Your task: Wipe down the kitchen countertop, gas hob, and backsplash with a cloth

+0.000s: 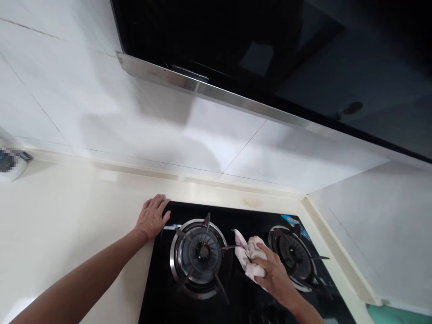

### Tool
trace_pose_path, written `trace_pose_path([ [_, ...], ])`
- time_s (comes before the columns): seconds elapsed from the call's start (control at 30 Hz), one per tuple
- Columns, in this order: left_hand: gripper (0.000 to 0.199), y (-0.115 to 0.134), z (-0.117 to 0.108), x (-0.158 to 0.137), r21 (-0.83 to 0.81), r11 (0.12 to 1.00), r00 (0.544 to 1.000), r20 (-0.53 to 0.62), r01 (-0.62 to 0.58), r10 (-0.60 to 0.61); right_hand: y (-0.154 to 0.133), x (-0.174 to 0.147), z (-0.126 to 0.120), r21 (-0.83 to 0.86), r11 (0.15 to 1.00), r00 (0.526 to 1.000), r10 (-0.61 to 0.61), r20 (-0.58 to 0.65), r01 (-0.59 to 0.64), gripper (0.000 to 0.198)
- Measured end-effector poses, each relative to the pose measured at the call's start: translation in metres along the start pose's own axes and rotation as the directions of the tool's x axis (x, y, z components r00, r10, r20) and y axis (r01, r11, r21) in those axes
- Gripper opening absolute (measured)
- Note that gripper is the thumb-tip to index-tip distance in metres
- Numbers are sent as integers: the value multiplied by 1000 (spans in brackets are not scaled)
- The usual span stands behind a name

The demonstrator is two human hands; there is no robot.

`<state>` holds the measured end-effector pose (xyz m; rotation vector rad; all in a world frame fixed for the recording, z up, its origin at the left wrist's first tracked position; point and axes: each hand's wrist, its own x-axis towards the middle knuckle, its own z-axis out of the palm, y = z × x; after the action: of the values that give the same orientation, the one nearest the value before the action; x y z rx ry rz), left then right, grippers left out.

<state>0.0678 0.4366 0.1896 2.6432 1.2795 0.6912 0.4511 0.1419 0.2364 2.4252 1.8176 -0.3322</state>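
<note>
A black gas stove [243, 220] with two round burners is set in the pale countertop. My right hand [272, 270] is closed around a bunched whitish cloth [254, 256] over the middle of the stove, between the burners. One flap of the cloth touches the pan-support prong beside the left burner [202, 252]. The right burner [293, 254] lies just beyond that hand. My left hand [154, 216] rests flat at the stove's back left corner, fingers stretched out, holding nothing.
Above hangs a glossy black range hood [270, 54] with a metal lower edge. White wall tiles [189, 139] run behind the stove. A partly blurred white container [11, 164] stands far left on the countertop [60, 216]. Something green [398, 314] shows at bottom right.
</note>
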Motion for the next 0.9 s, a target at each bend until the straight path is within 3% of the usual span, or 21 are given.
trace_pose_path([
  [0.07,43,0,1,-1,4,1000,1000,-13,1,-1,-5,0,7,-39,999,1000,6,-1,-6,39],
  [0.13,43,1,1,-2,12,1000,1000,-15,0,1,-17,24,2,-93,995,999,35,10,-34,46],
  [0.3,42,2,-1,-3,2,1000,1000,-2,7,-7,-64,136,-31,-117,991,998,65,-13,-66,49],
  [0.43,44,3,1,-6,-10,1000,1000,-4,23,-23,-117,210,-50,-54,950,950,303,-80,-307,50],
  [0.5,48,4,3,-8,-22,999,1000,-8,28,-28,-153,230,-53,-48,937,935,342,-90,-347,50],
  [0.57,54,6,6,-11,-26,999,999,-7,39,-39,-196,240,-54,-64,968,968,238,-81,-243,51],
  [0.67,64,7,8,-14,-23,996,996,-18,84,-85,-262,245,-57,-92,996,1000,-20,1,20,53],
  [0.77,76,7,7,-15,-44,995,993,-69,90,-93,-309,248,-66,-99,981,976,-153,155,169,61],
  [0.9,88,3,7,-14,-49,998,989,-141,45,-51,-325,249,-78,38,921,889,-385,249,388,66],
])
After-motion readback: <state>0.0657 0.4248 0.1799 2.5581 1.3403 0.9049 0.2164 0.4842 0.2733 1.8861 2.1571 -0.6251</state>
